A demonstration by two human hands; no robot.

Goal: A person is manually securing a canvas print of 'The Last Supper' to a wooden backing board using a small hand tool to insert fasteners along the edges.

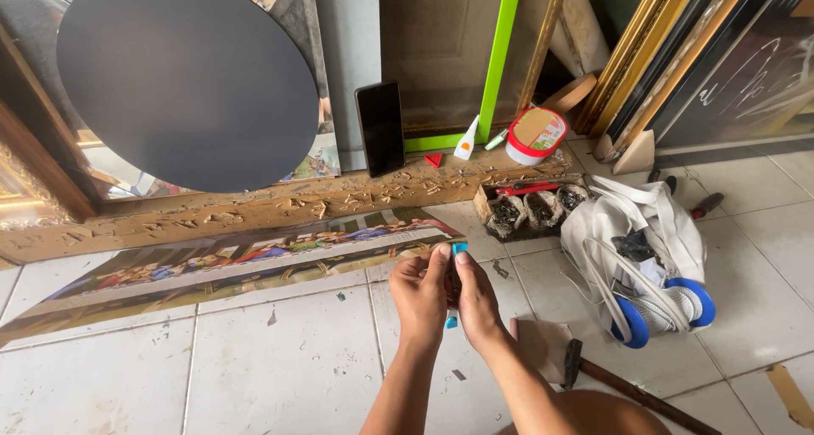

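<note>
My left hand (420, 292) and my right hand (476, 298) meet over the white tiled floor (280, 367), fingers pinched together on a small blue and white object (458, 250); another bit of it shows below at the palms. Most of the object is hidden between my hands. Just beyond them lies a long printed picture (229, 261) flat on the floor, next to a carved gold wooden frame rail (254, 206).
A hammer (585, 367) lies to the right of my wrist. A white bag (644, 265) with blue rolls sits further right. A black phone (380, 128), a glue bottle (466, 140), a red-and-white tub (534, 136) and a dark oval board (186, 79) stand behind the rail.
</note>
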